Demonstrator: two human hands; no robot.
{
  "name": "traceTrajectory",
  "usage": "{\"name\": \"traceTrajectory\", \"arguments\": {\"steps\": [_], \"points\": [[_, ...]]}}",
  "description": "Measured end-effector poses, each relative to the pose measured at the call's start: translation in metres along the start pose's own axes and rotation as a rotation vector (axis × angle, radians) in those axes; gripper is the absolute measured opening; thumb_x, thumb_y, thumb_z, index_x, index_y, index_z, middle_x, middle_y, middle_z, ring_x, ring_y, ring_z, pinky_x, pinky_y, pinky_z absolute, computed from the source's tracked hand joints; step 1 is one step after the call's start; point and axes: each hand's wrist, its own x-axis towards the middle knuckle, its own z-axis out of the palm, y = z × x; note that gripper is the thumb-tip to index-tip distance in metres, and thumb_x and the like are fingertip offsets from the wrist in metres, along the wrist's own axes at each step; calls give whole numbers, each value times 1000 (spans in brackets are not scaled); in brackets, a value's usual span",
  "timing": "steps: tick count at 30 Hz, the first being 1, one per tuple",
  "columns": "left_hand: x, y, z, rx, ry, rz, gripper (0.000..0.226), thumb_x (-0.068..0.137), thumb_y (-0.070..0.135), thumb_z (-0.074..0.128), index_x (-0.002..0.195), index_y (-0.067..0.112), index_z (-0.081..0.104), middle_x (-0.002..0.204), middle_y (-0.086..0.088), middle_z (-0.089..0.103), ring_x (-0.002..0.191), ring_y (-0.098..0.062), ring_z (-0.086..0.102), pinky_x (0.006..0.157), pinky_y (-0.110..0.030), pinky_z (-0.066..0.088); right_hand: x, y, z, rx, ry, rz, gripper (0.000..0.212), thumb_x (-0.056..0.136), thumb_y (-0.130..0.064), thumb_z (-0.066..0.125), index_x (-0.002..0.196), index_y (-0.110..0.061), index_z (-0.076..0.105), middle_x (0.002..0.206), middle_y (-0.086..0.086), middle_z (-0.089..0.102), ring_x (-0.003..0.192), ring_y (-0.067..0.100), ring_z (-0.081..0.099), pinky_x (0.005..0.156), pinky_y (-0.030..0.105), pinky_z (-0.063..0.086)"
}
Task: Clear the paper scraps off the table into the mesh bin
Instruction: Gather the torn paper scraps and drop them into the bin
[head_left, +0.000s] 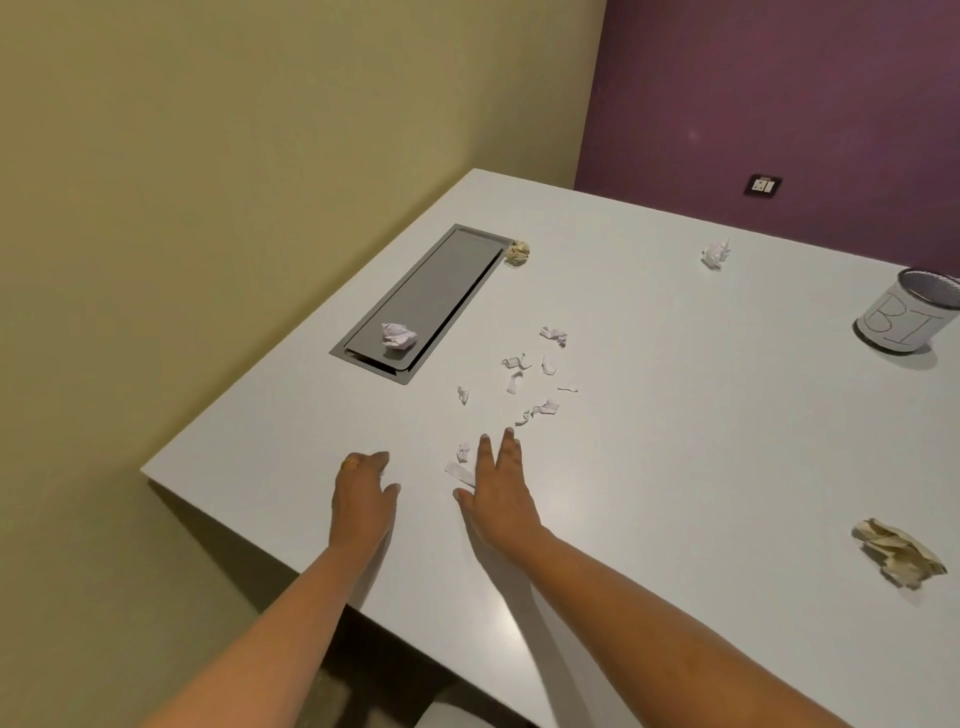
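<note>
Several small white paper scraps (540, 374) lie scattered mid-table. A flat strip of paper (459, 473) lies right beside my right hand (500, 486), which rests flat on the white table (675, 467) with fingers spread and nothing in it. My left hand (363, 493) sits near the table's left edge, fingers curled loosely, nothing visibly held. A crumpled white ball (398, 336) lies on the grey panel. A tan ball (517, 252) sits at the panel's far end, a white wad (715, 253) farther right, and a big tan wad (898, 558) near right. The mesh bin (909, 317) stands far right.
A recessed grey metal cable panel (426, 296) is set into the table on the left. The table's left edge (234, 525) drops off close to my left hand. A wall socket (762, 185) is on the purple wall behind.
</note>
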Motion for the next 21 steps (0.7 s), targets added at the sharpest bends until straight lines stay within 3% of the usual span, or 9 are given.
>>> {"name": "traceTrajectory", "arguments": {"steps": [4,10,15,21], "points": [[7,7,7,13,-51,57,40,85,-2,58,125,2,53,118,-17,55,110,-25,53,94,-25,40,8,-4,7,-39,-54,-112,59,99,-14,38,149,-12,6,158,18,-4,147,31,-3,120,38,7],[14,16,15,-16,-127,146,42,82,-5,61,122,5,56,115,-15,57,97,-17,55,87,-16,38,2,3,5,-236,-134,-343,46,100,-5,33,145,-6,25,156,11,21,144,26,16,113,37,31],[18,19,8,-125,-31,92,41,77,-8,65,116,5,60,114,-14,58,81,-12,53,81,-18,40,-8,12,-13,-269,-126,-335,34,102,-13,28,124,-2,53,129,11,53,118,24,43,97,34,39],[21,2,-3,-161,-3,-60,40,70,-3,75,108,1,63,100,-16,61,78,-19,51,80,-26,42,-12,19,-25,-241,-97,-285,27,97,-6,39,111,1,61,116,12,59,114,23,47,94,34,42]]}}
